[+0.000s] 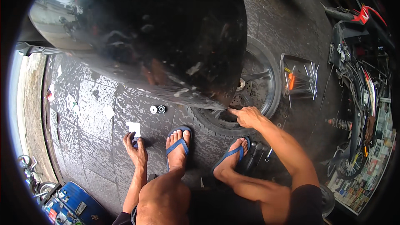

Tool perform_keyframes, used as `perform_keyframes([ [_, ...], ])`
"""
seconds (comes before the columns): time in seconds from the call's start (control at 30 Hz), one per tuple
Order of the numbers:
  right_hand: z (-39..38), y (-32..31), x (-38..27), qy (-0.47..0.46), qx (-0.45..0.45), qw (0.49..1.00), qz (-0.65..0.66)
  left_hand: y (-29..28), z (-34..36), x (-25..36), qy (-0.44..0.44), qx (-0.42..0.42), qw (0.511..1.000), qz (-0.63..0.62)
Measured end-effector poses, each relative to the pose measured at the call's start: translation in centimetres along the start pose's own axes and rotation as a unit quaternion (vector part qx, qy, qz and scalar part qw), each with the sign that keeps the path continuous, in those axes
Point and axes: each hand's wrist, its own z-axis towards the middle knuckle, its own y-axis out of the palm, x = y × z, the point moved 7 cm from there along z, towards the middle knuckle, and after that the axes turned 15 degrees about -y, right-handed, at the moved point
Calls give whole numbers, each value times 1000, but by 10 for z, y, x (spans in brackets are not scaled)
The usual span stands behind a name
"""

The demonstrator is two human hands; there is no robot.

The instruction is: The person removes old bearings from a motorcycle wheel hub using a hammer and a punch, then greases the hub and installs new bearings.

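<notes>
A wheel (273, 96) with a black tyre and brake disc is in front of my feet, partly hidden by a large glossy black surface (166, 33). My right hand (250, 117) reaches over the wheel's near side. Its index finger is stretched toward the rim beside the black surface's edge, the other fingers are curled, and I see nothing held. Low on the left, my left hand (136, 150) pinches a small dark-blue piece (135, 142), whose kind I cannot make out. Just beyond those fingers is a white square of paper (133, 128).
Two small round metal parts (157, 109) lie on the wet-looking floor. A tray (296, 77) right of the wheel holds an orange-handled screwdriver (291, 81) and several metal rods. A wrench (269, 154) lies near my right foot; motorcycle parts (354, 71) crowd the far right.
</notes>
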Motion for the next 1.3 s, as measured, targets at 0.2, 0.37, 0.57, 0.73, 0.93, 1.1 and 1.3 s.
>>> perform_keyframes([
  [0.2, -4, 14, 16, 1, 8, 998, -58, 4, 0, 0, -42, -15, 999, 10],
  [0.37, -19, -6, 23, 45, 161, 983, 79, 1, 1, 0, 3, 2, 1000, 11],
  [0.57, -13, 0, 14, 10, 121, 987, 103, 3, 1, 6, 5, 0, 1000, 5],
  [0.73, -2, -2, -2, 21, 82, 989, 120, 1, 1, 5, 5, 5, 1000, 11],
  [0.93, 8, 29, 5, -42, 141, 809, 568, 5, 1, 8, 1, -5, 1000, 18],
  [1.1, -7, 8, -8, 14, 179, 613, 769, 2, 2, 5, 9, 6, 1000, 20],
  [1.3, -29, -52, 13, 44, 324, 914, 239, 3, -1, 15, 10, -3, 1000, 15],
])
